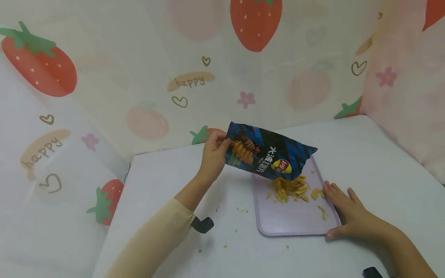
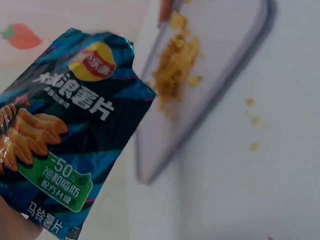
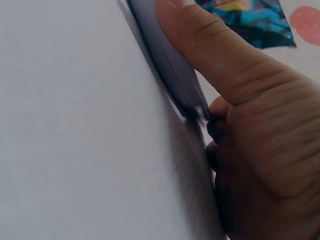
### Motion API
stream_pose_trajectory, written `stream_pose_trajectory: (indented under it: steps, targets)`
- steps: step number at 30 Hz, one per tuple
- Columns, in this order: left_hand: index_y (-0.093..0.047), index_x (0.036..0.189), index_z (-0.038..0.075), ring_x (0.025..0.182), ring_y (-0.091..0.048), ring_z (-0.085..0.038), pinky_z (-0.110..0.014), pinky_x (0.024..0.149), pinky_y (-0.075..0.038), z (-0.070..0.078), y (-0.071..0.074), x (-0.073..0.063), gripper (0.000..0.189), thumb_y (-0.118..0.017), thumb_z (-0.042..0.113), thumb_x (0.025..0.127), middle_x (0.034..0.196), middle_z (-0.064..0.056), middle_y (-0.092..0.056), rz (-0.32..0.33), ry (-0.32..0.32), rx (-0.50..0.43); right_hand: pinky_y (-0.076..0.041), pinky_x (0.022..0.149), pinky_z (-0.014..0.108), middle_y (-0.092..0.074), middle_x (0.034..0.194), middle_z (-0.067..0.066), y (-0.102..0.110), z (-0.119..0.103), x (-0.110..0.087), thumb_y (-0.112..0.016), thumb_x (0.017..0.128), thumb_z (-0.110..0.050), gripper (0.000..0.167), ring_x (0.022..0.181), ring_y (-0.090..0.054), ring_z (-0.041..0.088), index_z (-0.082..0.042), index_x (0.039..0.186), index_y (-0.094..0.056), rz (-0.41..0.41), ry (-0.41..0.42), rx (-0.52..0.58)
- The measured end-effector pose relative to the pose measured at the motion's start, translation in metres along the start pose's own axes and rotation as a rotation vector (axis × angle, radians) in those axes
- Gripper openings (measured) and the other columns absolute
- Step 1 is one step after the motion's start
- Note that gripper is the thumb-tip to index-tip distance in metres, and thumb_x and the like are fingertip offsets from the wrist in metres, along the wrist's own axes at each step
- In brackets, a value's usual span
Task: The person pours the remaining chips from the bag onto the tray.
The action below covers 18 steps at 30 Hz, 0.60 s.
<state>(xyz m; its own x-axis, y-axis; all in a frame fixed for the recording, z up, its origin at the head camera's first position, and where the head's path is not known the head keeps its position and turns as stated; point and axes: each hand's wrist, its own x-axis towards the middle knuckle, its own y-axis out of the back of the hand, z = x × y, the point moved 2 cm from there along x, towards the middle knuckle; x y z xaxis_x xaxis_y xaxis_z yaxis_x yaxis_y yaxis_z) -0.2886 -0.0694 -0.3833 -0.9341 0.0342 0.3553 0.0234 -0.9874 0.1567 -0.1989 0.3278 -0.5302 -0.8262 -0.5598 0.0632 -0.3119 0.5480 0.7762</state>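
Note:
My left hand (image 1: 213, 156) pinches one end of a dark blue potato chip bag (image 1: 267, 152). The bag is tilted, its far end low over a pale purple tray (image 1: 292, 222). Potato chips (image 1: 290, 189) lie in a pile below that end, with a few loose pieces near the tray's right side. In the left wrist view, the front of the chip bag (image 2: 75, 120) faces the camera. My right hand (image 1: 358, 216) rests at the tray's near right corner, fingers stretched along the right edge and thumb at the front. The right wrist view shows the thumb (image 3: 210, 45) against the tray's rim.
Small crumbs (image 1: 240, 210) are scattered on the white table (image 1: 174, 173) left of and in front of the tray. A strawberry-patterned wall covering (image 1: 257, 69) stands behind the table. Dark camera mounts (image 1: 202, 224) show near both wrists.

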Motion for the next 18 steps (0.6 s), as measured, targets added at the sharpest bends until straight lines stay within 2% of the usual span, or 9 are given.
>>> stream_pose_trajectory:
  steps: [7,10,14,18]
  targets:
    - [-0.053,0.116,0.001,0.108,-0.063,-0.019,-0.029,0.094,-0.052,0.0001,0.0053,-0.0001,0.012,-0.049,0.01,0.108,0.114,-0.012,-0.063,0.037,-0.021,0.004,0.027,0.117,0.029,-0.007,0.17,0.022,-0.0044,0.0032,0.0021,-0.088,0.068,-0.056,0.134,0.15,0.017,-0.008,-0.003,0.163,-0.01,0.046,0.085,-0.048]
    - [-0.054,0.115,0.001,0.106,-0.064,-0.019,-0.03,0.092,-0.052,0.003,0.0087,0.0008,0.012,-0.049,0.01,0.108,0.113,-0.011,-0.063,0.064,-0.025,0.011,0.026,0.117,0.026,-0.007,0.17,0.021,-0.0047,0.0038,0.0049,-0.089,0.068,-0.055,0.134,0.151,0.016,-0.008,-0.004,0.164,-0.01,0.056,0.1,-0.056]
    - [-0.053,0.114,0.002,0.106,-0.064,-0.02,-0.031,0.092,-0.053,0.004,0.0091,0.0043,0.01,-0.049,0.008,0.108,0.113,-0.011,-0.063,0.07,-0.018,0.032,0.026,0.119,0.03,-0.007,0.17,0.021,-0.0014,0.0036,0.0074,-0.087,0.069,-0.057,0.134,0.154,0.014,0.001,-0.006,0.164,-0.009,0.042,0.08,-0.054]
    - [-0.054,0.114,0.003,0.108,-0.064,-0.02,-0.032,0.093,-0.053,0.0,0.0069,0.0052,0.01,-0.048,0.01,0.108,0.114,-0.012,-0.064,0.052,-0.019,0.065,0.026,0.118,0.028,-0.007,0.17,0.021,0.0005,0.0024,0.0062,-0.088,0.069,-0.057,0.134,0.152,0.015,-0.003,-0.006,0.164,-0.009,0.043,0.064,-0.053]
